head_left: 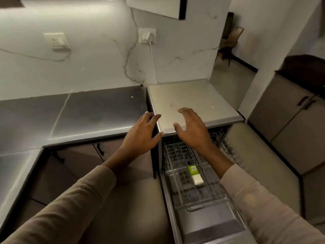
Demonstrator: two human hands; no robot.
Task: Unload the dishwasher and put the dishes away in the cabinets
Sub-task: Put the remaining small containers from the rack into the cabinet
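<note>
- 2 forearms in beige long sleeves reach forward from the bottom edge.
- Open grey dishwasher door [211, 224] lies flat, low right.
- Grey wire dishwasher rack [188, 176] is pulled out over the door; no dishes can be made out in it, only bare wire.
- Small green packet [193, 169] and white rectangular block [197, 179] sit side by side, seen through the rack wires.
- Left hand [143, 132]: grip apart, fingers spread, holding nothing, fingertips at the left front corner of the pale grey dishwasher top panel [190, 99].
- Right hand [190, 128]: grip apart, fingers curled loosely, empty, over the front edge of the same panel, above the rack.
- Dark grey polished stone tabletop [79, 111] runs left of the dishwasher, brown lower cabinet doors [82, 155] beneath it.
- White marble-look wall behind carries a white wall socket [147, 35] with plug and white cord [153, 64] running down behind the dishwasher.
- White switch plate [57, 41] further left.
- Grey-brown cabinet doors with dark handles [299, 110] stand at right.
</note>
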